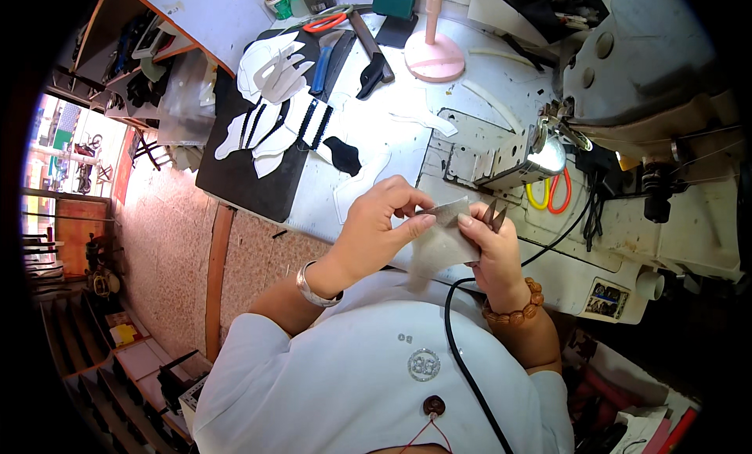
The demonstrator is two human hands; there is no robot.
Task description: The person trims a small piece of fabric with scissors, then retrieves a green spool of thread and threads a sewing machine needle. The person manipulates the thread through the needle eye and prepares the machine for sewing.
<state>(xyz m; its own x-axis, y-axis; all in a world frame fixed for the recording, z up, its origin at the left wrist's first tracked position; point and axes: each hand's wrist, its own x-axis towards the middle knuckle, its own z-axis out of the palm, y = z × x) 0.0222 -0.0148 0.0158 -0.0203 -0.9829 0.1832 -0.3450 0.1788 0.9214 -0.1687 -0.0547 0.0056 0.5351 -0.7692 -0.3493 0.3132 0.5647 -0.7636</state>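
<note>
Just in front of my chest, a piece of thin grey material (445, 246) is stretched between my two hands. My left hand (382, 223) pinches its upper left edge between thumb and fingertips. The right side of it lies under the thumb of my right hand (495, 250). Two dark pointed metal blades (493, 217), like those of small snips, stick out from that same hand; their handles are hidden in the palm. Beyond my left hand, white cut pieces (364, 184) and a small black piece (341, 156) lie on the table.
A sewing machine (650, 86) with a lit lamp (548, 155) stands right. Red-and-yellow-handled scissors (558, 194) lie beneath it. A black cable (452, 321) crosses my front. A black mat (258, 191) bears more cut pieces; a pink stand (435, 61) and a hammer (372, 43) are behind.
</note>
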